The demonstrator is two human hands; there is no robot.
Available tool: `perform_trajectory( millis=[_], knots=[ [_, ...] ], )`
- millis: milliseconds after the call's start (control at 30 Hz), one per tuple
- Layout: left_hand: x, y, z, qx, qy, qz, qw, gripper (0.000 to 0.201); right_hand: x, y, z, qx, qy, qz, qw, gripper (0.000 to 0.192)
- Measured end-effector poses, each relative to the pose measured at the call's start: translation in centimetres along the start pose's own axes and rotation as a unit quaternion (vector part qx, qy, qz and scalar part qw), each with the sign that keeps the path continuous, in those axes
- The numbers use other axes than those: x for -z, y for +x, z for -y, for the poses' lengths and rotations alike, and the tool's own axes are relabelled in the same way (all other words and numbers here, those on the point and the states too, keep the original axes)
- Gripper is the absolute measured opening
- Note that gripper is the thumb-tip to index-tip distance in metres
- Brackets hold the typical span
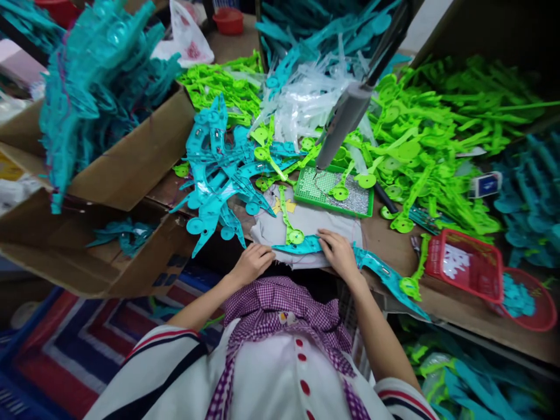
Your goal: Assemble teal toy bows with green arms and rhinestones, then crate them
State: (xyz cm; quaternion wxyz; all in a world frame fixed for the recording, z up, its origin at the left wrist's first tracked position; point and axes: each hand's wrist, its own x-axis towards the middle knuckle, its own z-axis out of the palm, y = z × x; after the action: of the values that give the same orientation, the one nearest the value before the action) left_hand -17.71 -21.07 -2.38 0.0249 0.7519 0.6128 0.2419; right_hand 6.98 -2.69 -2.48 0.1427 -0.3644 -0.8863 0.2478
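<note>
Long teal plastic piece, flat along the table edge

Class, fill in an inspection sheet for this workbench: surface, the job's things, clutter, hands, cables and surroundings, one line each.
Surface: wooden bench, grey cloth at the front edge.
Job's things: teal plastic strip lying on the cloth.
Clutter: green plastic parts, teal parts, green screw tray, red basket.
Hands: left hand at the strip's end; right hand pressing on it.
Cables: nothing seen.
Surroundings: cardboard box of teal parts, hanging grey tool.
</note>
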Motion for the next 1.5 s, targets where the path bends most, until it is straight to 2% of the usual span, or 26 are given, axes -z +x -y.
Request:
perform_trajectory(
  millis=[100, 133, 200, 267, 300, 333, 400, 467, 533, 567, 633, 700, 800, 867, 900, 933, 1000, 1100, 1200, 1267, 1333, 1400, 1500],
  knots=[
    [4.1, 0.0, -1.5, 0.011, -0.074, 0.069, 0.995, 0.015, -0.1, 0.0, 0.0, 0.002, 0.004, -0.009, 1.0, 0.036],
    [5.2, 0.3, -1.9, 0.03, -0.101, 0.073, 0.992, 0.015, -0.1, -0.1, 0.0, 0.002, 0.005, -0.011, 1.0, 0.035],
    [6.8, 1.9, -2.2, 0.104, -0.143, 0.019, 0.984, 0.015, -0.1, -0.1, 0.0, 0.0, 0.004, -0.01, 1.0, 0.035],
    [7.4, 4.6, -1.9, 0.186, -0.159, -0.063, 0.967, 0.016, 0.0, 0.0, 0.0, -0.003, 0.004, -0.006, 1.0, 0.034],
    [7.4, 6.3, -1.6, 0.21, -0.16, -0.081, 0.961, 0.017, 0.0, 0.0, 0.0, -0.004, 0.006, -0.005, 1.0, 0.034],
    [7.4, 8.0, -1.5, 0.206, -0.166, -0.067, 0.962, 0.019, 0.0, 0.1, 0.0, -0.004, 0.008, -0.004, 1.0, 0.034],
    [7.1, 10.8, -1.6, 0.149, -0.189, -0.015, 0.971, 0.02, 0.0, 0.1, 0.0, -0.003, 0.014, -0.004, 1.0, 0.034],
    [6.5, 11.9, -2.3, 0.125, -0.207, -0.025, 0.97, 0.019, 0.0, 0.2, 0.1, -0.005, 0.021, -0.004, 1.0, 0.034],
    [5.0, 10.6, -3.6, 0.124, -0.206, -0.037, 0.97, 0.019, 0.0, 0.1, 0.2, -0.011, 0.026, -0.005, 1.0, 0.034],
    [3.9, 9.2, -4.2, 0.115, -0.197, -0.015, 0.974, 0.017, 0.0, 0.2, 0.2, -0.015, 0.028, -0.005, 0.999, 0.034],
    [0.5, 5.6, -5.1, 0.086, -0.128, 0.061, 0.986, 0.015, 0.0, 0.2, 0.2, -0.019, 0.03, -0.004, 0.999, 0.033],
    [-3.5, 2.2, -5.3, 0.087, -0.062, 0.079, 0.991, 0.025, 0.1, 0.2, 0.1, -0.02, 0.033, -0.002, 0.999, 0.032],
    [-8.8, -0.6, -4.4, 0.103, -0.026, 0.036, 0.994, 0.017, 0.1, 0.3, 0.0, -0.019, 0.04, 0.003, 0.999, 0.031],
    [-10.5, -0.8, -3.6, 0.107, -0.032, 0.003, 0.994, 0.011, 0.1, 0.2, -0.1, -0.016, 0.037, 0.005, 0.999, 0.032],
    [-10.7, -0.7, -3.2, 0.111, -0.037, -0.012, 0.993, 0.011, 0.1, 0.2, -0.2, -0.013, 0.035, 0.005, 0.999, 0.032],
    [-10.3, -0.6, -3.0, 0.119, -0.043, -0.03, 0.992, 0.012, 0.1, 0.2, -0.2, -0.008, 0.032, 0.006, 0.999, 0.033],
    [-8.4, -0.6, -2.7, 0.137, -0.069, -0.062, 0.986, 0.016, 0.2, 0.1, -0.2, 0.001, 0.026, 0.007, 1.0, 0.033],
    [-3.3, -1.6, -2.9, 0.161, -0.121, -0.068, 0.977, 0.018, 0.3, -0.3, -0.3, 0.014, 0.016, 0.012, 1.0, 0.034],
    [2.2, -2.3, -2.9, 0.183, -0.078, -0.039, 0.979, 0.017, 0.6, -0.9, -0.6, 0.024, 0.005, 0.017, 1.0, 0.034],
    [4.9, -1.9, -2.8, 0.204, -0.053, -0.049, 0.976, 0.016, 0.8, -1.4, -0.9, 0.027, 0.001, 0.021, 0.999, 0.035],
    [6.2, -0.7, -2.6, 0.224, -0.091, -0.085, 0.967, 0.014, 1.1, -1.7, -0.9, 0.026, 0.004, 0.027, 0.999, 0.035],
    [6.3, 1.0, -2.7, 0.232, -0.156, -0.127, 0.952, 0.012, 1.8, -1.8, 0.2, 0.013, 0.012, 0.015, 1.0, 0.037],
    [5.3, 3.7, -3.6, 0.201, -0.205, -0.14, 0.948, 0.011, 3.1, -1.6, 4.4, 0.001, 0.06, -0.017, 0.998, 0.042]
  ],
)
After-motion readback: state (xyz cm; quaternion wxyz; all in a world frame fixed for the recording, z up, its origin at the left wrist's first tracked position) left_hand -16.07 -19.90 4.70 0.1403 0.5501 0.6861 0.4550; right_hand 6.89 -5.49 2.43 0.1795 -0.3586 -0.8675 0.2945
